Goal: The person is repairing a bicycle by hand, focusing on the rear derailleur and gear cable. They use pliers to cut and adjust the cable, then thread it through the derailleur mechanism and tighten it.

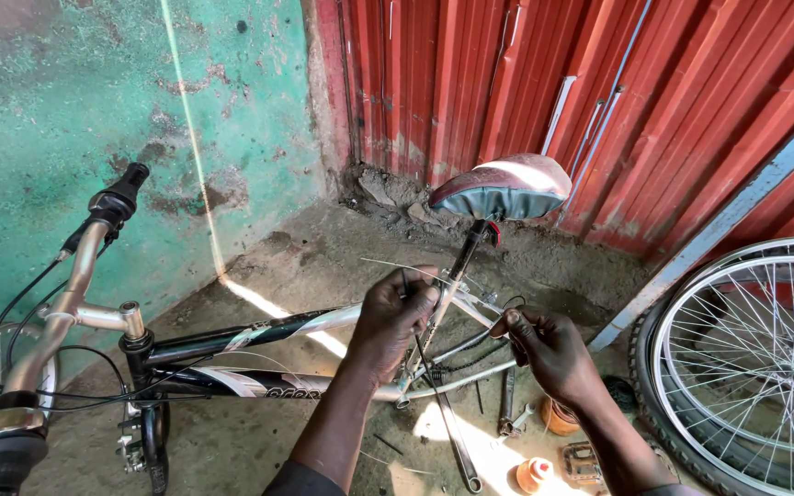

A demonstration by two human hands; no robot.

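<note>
Left hand [395, 317] is closed around a thin cable [388, 265] at the seat tube [443, 298], pinching it taut. Right hand [549, 349], just beside it, is closed on the cable's other end near the rear stays. Above the grip sits the saddle [505, 186]. Below, small orange pots [558, 418] stand on the ground; contents cannot be told. A loose wheel [751, 358] leans further right.
</note>
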